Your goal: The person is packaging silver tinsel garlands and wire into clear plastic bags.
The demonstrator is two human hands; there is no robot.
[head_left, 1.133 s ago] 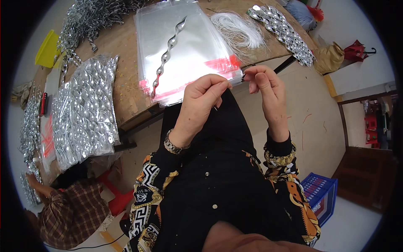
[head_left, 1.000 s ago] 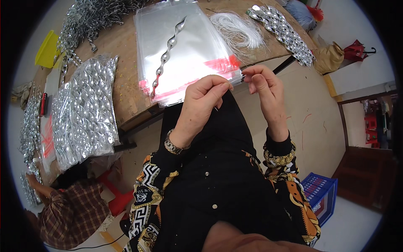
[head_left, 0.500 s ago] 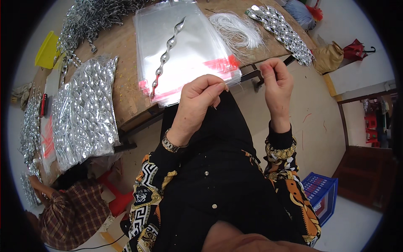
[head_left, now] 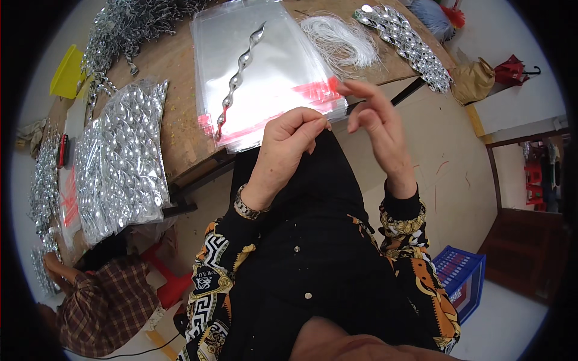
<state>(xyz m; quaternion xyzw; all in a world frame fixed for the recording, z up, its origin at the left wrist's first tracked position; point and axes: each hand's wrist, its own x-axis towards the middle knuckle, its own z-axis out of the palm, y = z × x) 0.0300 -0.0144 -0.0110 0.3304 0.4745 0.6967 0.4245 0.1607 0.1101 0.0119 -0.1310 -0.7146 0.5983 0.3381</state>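
A stack of clear plastic bags (head_left: 274, 72) with a red adhesive strip lies on the wooden table (head_left: 174, 120), and a silver twisted spiral ornament (head_left: 241, 66) rests on top of it. My left hand (head_left: 286, 144) pinches the near edge of the top bag with curled fingers. My right hand (head_left: 376, 120) is raised just right of the bags' red corner. Its fingers are spread and nothing shows in them.
A bundle of white string (head_left: 340, 39) and a row of silver spirals (head_left: 409, 45) lie at the far right. Packed bags of spirals (head_left: 120, 162), a loose heap (head_left: 126, 24) and a yellow tray (head_left: 66, 72) sit left. Another person in plaid (head_left: 102, 301) crouches lower left. A blue crate (head_left: 460, 280) stands on the floor.
My right hand has let go of the bag's edge, where it met my left hand, and has lifted to the right with its fingers opening. My left hand stays at the edge.
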